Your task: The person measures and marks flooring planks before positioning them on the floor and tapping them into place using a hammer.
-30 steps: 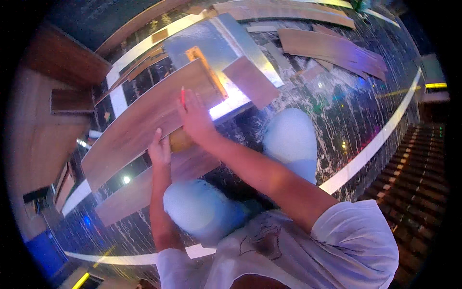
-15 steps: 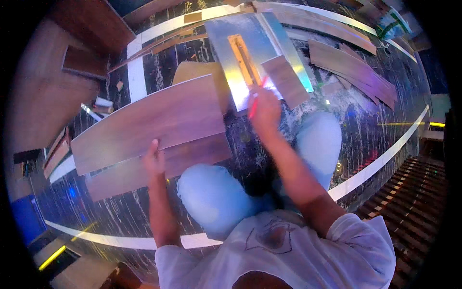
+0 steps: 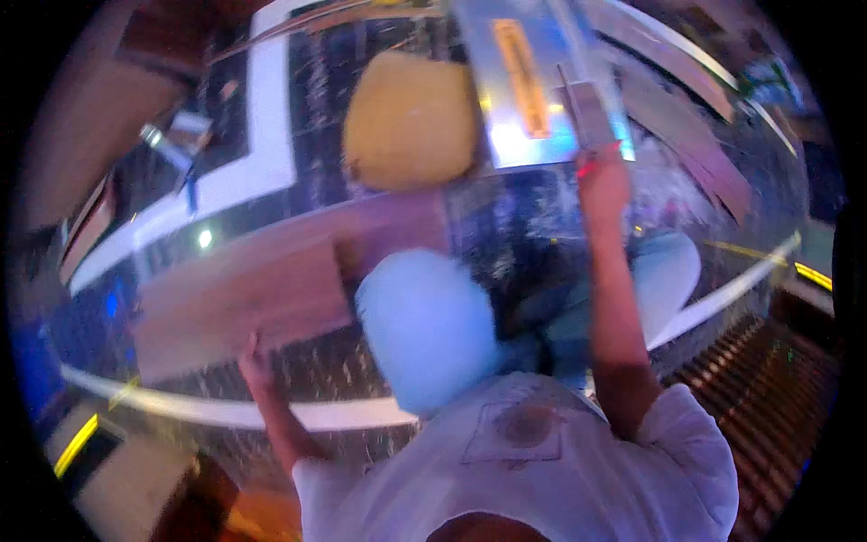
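The left hand [image 3: 256, 363] meets the near edge of a wood-brown board [image 3: 239, 303] at lower left; one digit overlaps the edge, the other fingers are blurred, and I cannot tell how far open they are or whether they grip; the right hand [image 3: 603, 188], at right of centre, has its fingers curled around a slim red item [image 3: 587, 169], mostly hidden; the board overlaps a second brown plank [image 3: 397, 230] reaching toward the centre; dark floor shows between the board's near edge and a curved white strip [image 3: 334, 415]; the left knee [image 3: 424, 330] stands just right of the board, blocking that side; beyond lies a tan rounded piece [image 3: 411, 122]; right of it, a shiny metal sheet [image 3: 553, 45] bears an orange tool [image 3: 521, 79] and a small brown piece [image 3: 594, 108], near the right hand; more planks [image 3: 691, 149] lie farther right.
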Demonstrator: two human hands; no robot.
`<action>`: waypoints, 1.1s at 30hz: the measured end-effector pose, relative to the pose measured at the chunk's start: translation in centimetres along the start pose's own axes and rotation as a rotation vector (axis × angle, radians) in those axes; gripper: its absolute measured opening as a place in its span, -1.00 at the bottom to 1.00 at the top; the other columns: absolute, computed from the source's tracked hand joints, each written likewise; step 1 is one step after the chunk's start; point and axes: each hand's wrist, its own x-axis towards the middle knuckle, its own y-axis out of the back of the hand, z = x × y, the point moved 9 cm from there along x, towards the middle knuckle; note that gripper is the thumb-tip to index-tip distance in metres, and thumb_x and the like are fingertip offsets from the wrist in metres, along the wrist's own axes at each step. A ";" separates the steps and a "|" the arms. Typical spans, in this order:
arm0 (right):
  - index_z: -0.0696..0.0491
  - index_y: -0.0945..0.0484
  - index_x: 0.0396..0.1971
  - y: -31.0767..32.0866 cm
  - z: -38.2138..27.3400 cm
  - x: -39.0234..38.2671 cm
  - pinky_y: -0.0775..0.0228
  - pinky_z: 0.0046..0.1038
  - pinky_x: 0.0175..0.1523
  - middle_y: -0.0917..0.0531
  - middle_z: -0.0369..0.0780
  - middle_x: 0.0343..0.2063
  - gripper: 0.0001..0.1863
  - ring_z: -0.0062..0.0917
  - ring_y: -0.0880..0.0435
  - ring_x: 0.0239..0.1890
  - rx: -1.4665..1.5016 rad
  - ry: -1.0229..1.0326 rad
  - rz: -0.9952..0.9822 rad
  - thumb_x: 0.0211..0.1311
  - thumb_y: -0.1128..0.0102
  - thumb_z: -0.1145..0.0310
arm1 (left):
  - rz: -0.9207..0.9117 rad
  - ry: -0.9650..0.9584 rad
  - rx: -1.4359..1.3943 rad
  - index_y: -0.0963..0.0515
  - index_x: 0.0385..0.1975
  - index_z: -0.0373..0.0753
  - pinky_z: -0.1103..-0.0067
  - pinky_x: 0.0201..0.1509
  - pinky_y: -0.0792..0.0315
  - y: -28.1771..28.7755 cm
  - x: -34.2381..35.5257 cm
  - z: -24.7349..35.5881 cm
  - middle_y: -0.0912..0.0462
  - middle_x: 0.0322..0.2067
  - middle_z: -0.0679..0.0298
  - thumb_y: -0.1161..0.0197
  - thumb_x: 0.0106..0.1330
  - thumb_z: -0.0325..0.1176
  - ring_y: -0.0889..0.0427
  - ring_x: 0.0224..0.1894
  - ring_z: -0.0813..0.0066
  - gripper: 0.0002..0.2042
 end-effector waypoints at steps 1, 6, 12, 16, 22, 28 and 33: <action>0.08 -0.57 -0.25 -0.4 0.4 -0.4 -0.54 -0.05 -0.15 -0.67 0.01 -0.29 -0.69 -0.02 -0.67 -0.19 -0.050 -0.124 -0.070 0.20 -0.31 0.14 | -0.029 0.051 0.067 -0.53 0.09 -0.45 0.41 0.32 -0.35 1.7 -0.8 -1.7 -0.54 0.15 0.13 -0.19 0.36 -0.51 -0.50 0.21 0.33 -0.68; 0.11 -0.57 -0.27 0.3 1.6 0.8 -0.53 -0.01 -0.16 -0.65 0.04 -0.34 -0.76 0.00 -0.67 -0.24 -0.079 -0.242 -0.031 0.19 -0.25 0.24 | -0.144 0.097 -0.288 -0.41 0.20 -0.45 0.30 0.33 -0.39 8.1 1.0 -10.1 -0.54 0.12 0.09 -0.26 0.31 -0.42 -0.53 0.16 0.28 -0.53; 0.12 -0.60 -0.22 -2.6 7.2 3.8 -0.52 -0.01 -0.14 -0.69 0.06 -0.32 -0.56 0.01 -0.68 -0.13 -0.099 -0.244 -0.105 0.15 -0.34 0.02 | -0.054 -0.016 -0.231 -0.37 0.23 -0.44 0.30 0.38 -0.36 11.3 1.1 -13.0 -0.49 0.18 0.05 -0.32 0.27 -0.39 -0.52 0.18 0.20 -0.46; 0.20 -0.67 -0.13 -2.8 7.2 8.0 -0.50 -0.18 0.08 -0.71 0.07 -0.13 -0.48 -0.14 -0.72 -0.05 -0.076 -0.400 -0.151 0.20 -0.37 -0.01 | -0.106 0.163 -0.316 -0.39 0.24 -0.41 0.29 0.36 -0.38 10.6 0.2 -15.0 -0.49 0.21 0.05 -0.35 0.25 -0.48 -0.52 0.20 0.21 -0.46; 0.09 -0.69 -0.42 -5.9 16.8 8.1 -0.37 -0.48 -0.41 -0.66 -0.31 -0.57 -0.67 -0.60 -0.59 -0.52 0.452 -0.371 -0.336 0.27 -0.38 0.09 | -0.101 0.259 -0.432 -0.42 0.21 -0.34 0.21 0.28 -0.44 10.9 0.9 -19.3 -0.55 0.14 0.09 -0.33 0.28 -0.40 -0.52 0.20 0.16 -0.51; 0.15 -0.58 -0.17 -6.4 22.2 0.3 -0.45 -0.42 -0.39 -0.62 -0.24 -0.45 -0.58 -0.43 -0.62 -0.47 0.666 -1.019 -0.165 0.21 -0.40 0.09 | -0.059 0.341 -0.440 -0.46 0.15 -0.34 0.26 0.27 -0.44 16.5 -0.5 -22.2 -0.61 0.04 0.15 -0.35 0.30 -0.37 -0.58 0.10 0.21 -0.56; 0.07 -0.50 -0.06 -11.1 19.7 -10.3 -0.43 -0.34 -0.45 -0.57 -0.28 -0.45 -0.59 -0.48 -0.49 -0.58 1.082 -1.364 0.218 0.34 -0.19 0.05 | 0.232 0.418 -0.251 -0.45 0.14 -0.35 0.29 0.11 -0.57 25.5 -0.8 -25.3 -0.60 -0.01 0.19 -0.35 0.32 -0.30 -0.63 0.02 0.24 -0.55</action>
